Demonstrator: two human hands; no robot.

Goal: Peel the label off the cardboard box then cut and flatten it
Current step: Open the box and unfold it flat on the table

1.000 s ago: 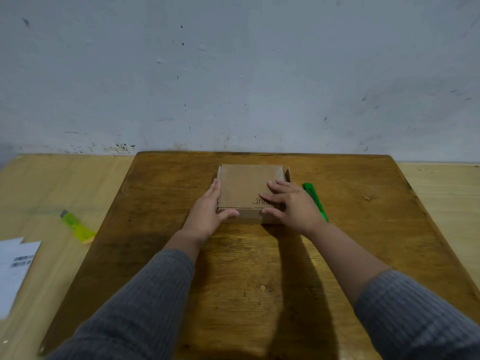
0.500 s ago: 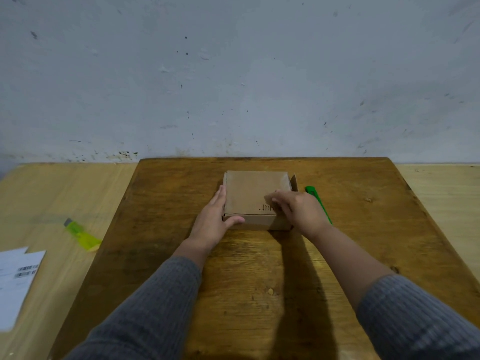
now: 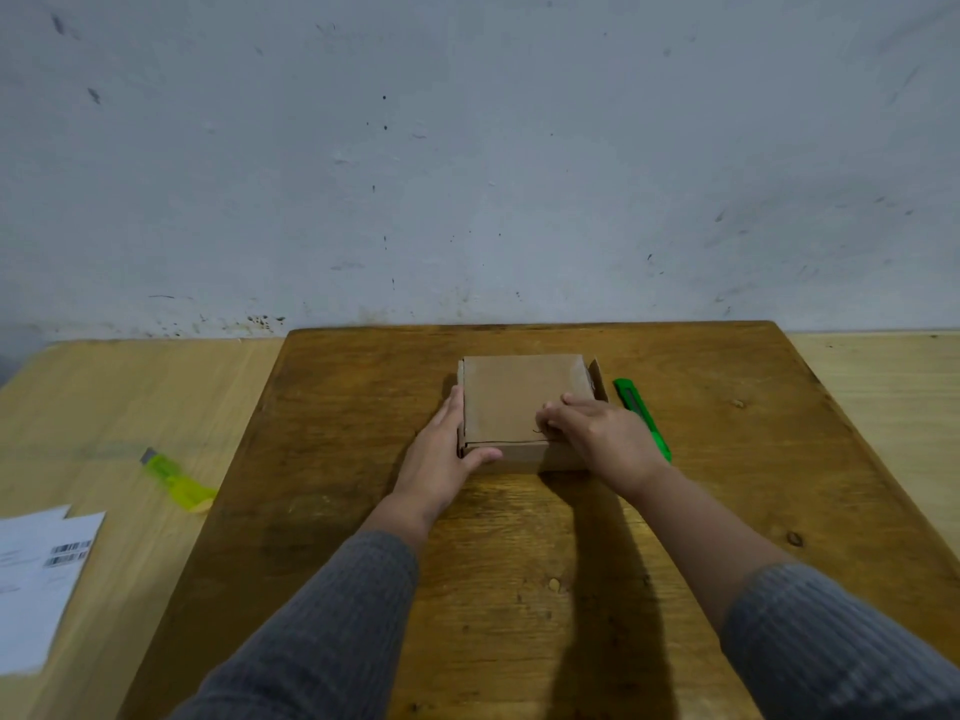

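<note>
Scuffed grey wall [image 3: 467, 148], wooden table [image 3: 519, 589]

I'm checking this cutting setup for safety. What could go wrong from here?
1. The green knife lies right beside the right hand; a blind reach could meet its blade end.
2. The left hand braces the box edge, possibly in a cut's path.
3. The yellow knife sits loose near the papers.

Box at the far middle of my board, one hand on either side.

The cardboard box [image 3: 511, 400] sits on the board [image 3: 519, 563]. My left hand [image 3: 441, 454] lies against its left side; my right hand [image 3: 597, 439] rests on its near right corner. A cutter [image 3: 641, 418] lies just right of the box. Left of the board lie a second cutter [image 3: 176, 480] and, nearer me, what seems to be a peeled label [image 3: 36, 579].
</note>
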